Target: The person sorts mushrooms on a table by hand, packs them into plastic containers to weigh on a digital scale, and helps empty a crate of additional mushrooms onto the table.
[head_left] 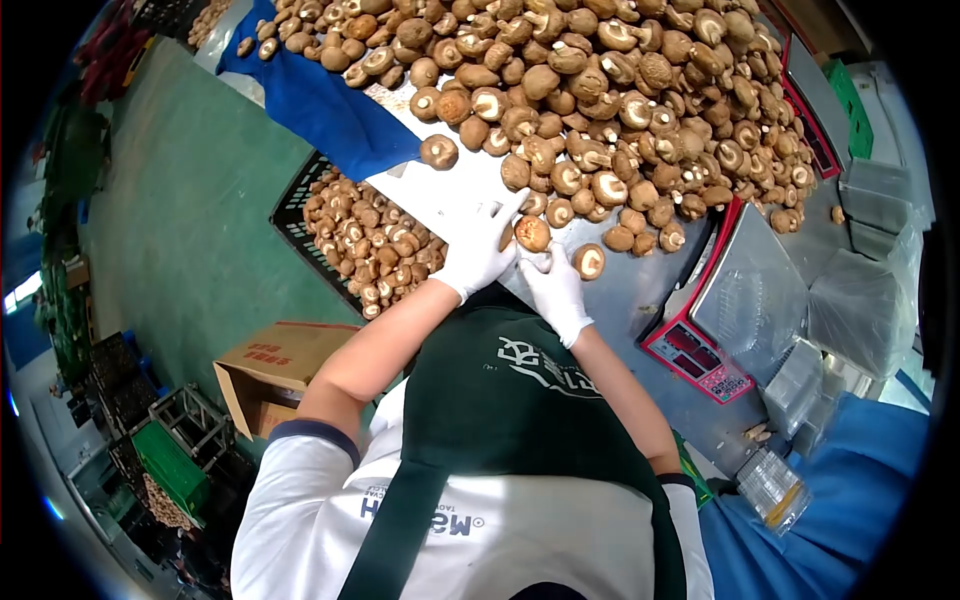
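Observation:
Both my hands wear white gloves and meet at the near edge of the table. My left hand [482, 249] has its fingers partly spread, and a mushroom shows between its thumb side and palm. Against the fingertips of my right hand [556, 291] rests a brown mushroom [532, 233], cap up, between the two hands. Another mushroom [589, 262] lies stem up just right of my right hand. A large heap of mushrooms [640, 110] covers the table beyond.
A black crate [290, 213] full of mushrooms stands below the table's left edge, near a cardboard box [275, 355]. Blue cloth [350, 125] hangs over that edge. To the right are a red-framed scale [695, 355] and clear plastic trays [860, 300].

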`<state>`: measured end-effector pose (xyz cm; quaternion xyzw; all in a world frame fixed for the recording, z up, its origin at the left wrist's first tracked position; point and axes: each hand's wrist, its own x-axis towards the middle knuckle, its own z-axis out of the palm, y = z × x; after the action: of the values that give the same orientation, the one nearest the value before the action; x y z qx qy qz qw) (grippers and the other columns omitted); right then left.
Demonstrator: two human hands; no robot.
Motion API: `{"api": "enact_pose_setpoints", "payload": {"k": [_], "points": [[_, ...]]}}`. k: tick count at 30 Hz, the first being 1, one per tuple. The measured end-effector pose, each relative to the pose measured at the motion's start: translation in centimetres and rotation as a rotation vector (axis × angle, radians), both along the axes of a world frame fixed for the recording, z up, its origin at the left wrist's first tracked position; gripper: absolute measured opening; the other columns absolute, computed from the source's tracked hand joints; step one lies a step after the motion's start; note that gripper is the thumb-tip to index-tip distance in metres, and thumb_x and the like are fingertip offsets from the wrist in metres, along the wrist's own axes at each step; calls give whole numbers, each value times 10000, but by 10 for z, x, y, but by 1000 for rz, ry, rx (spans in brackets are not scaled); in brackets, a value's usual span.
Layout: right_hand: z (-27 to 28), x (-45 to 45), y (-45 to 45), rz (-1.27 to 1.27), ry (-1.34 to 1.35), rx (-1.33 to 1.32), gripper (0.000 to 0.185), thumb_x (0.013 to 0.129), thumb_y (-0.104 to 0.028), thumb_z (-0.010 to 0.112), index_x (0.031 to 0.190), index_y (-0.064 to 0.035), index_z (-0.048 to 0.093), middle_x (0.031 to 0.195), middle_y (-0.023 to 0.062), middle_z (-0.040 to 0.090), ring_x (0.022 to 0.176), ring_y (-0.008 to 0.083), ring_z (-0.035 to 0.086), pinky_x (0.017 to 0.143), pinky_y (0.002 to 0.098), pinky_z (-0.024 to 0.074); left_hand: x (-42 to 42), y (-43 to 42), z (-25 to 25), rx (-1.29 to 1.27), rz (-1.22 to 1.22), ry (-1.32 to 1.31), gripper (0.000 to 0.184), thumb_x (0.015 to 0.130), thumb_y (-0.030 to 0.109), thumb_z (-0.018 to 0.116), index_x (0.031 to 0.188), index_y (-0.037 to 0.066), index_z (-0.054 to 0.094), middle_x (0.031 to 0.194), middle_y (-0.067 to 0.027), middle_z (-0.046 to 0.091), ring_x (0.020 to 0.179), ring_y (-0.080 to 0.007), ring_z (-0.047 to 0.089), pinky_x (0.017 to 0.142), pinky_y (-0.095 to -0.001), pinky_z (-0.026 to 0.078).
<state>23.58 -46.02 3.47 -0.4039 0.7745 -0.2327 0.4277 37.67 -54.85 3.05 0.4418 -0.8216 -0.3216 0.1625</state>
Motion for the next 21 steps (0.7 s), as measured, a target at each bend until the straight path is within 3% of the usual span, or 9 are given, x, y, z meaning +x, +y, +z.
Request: {"api": "enact_pose_setpoints", "payload": {"k": [2,5,9,12,15,18,21], "points": [[-7,1,1,-13,-13,-29,416,870,-311,660,1148,-22,548,791,114,675,742,269,669,692,394,509,1,5,3,37,-37,15,721,774,119,647,1457,181,424,1098,-152,566,1011,-334,545,912,-420,453],[6,7,-6,152,2,50,364,910,-330,566,1132,-44,536,996,170,682,939,385,645,835,470,493,5,10,8,47,-92,27,669,770,140,692,1406,178,489,1113,-159,576,1029,-337,559,923,-407,456],[15,9,-8,295,-34,59,340,918,-328,521,1105,-51,583,1019,175,667,984,374,629,866,469,479,17,5,6,200,-54,112,517,790,162,709,1294,140,598,1155,-161,578,1036,-343,578,889,-403,477],[16,9,-8,295,53,-3,456,904,-317,559,1289,-74,538,1033,166,674,963,366,642,862,461,495,51,12,12,147,12,24,553,776,144,710,1308,127,564,1132,-155,589,1040,-345,579,900,-405,480],[24,6,-28,102,105,-104,689,892,-327,594,1480,-113,305,1018,169,676,906,381,661,813,480,509,108,14,17,49,222,-85,596,758,161,713,1330,138,547,1199,-161,558,1130,-356,531,958,-444,446],[33,4,-55,129,145,56,702,874,-297,618,1475,-98,313,983,133,679,884,335,669,776,429,524,147,16,27,-142,368,-238,649,766,181,728,1373,121,506,1281,-175,523,1212,-362,480,1022,-454,406],[33,24,-50,279,46,-125,471,911,-349,522,1286,-65,522,1109,186,659,965,366,653,848,445,511,148,19,21,-3,433,-82,612,862,219,687,1413,99,448,1385,-187,452,1311,-366,401,1109,-441,317]]}}
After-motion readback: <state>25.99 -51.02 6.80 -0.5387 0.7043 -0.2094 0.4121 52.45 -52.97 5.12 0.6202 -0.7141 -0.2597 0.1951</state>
